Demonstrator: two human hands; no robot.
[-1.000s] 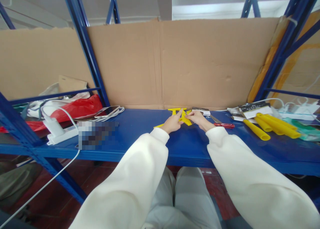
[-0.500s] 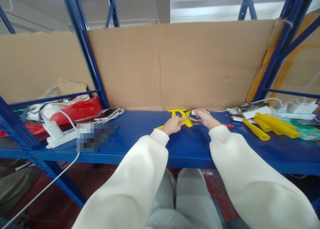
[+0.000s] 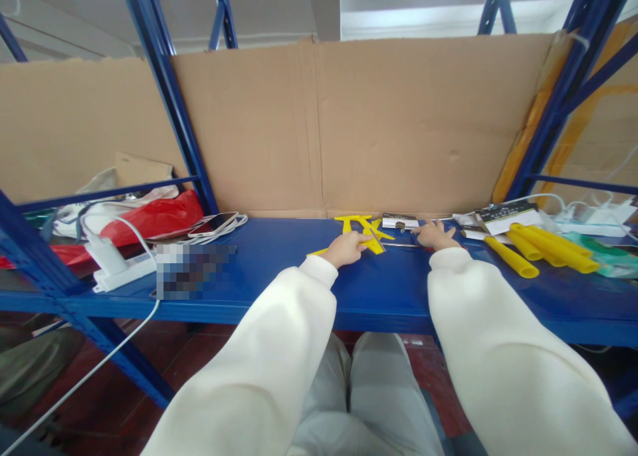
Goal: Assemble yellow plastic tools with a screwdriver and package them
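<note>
My left hand [image 3: 345, 248] is closed on a yellow plastic part [image 3: 375, 244] with branching arms, at the back middle of the blue shelf. A flat grey edge shows across the part by my fingertips. My right hand [image 3: 435, 235] is palm down with its fingers apart, over the red handle of a screwdriver, which it mostly covers. The screwdriver's thin metal shaft [image 3: 403, 245] lies on the shelf and points left toward the yellow part. Behind it is a small black-and-white packet [image 3: 399, 221] with a small dark item at its front edge.
Several yellow tubes [image 3: 553, 246] lie at the right beside printed cards [image 3: 508, 217]. To the left are a phone [image 3: 213, 224] with a coiled white cable, a white power strip [image 3: 127, 273] and a red bag [image 3: 154, 218]. Cardboard [image 3: 399, 130] walls the back between blue posts.
My right hand has moved right, away from the packet and toward the screwdriver's handle, and its fingers have spread. My left hand keeps its hold on the yellow part.
</note>
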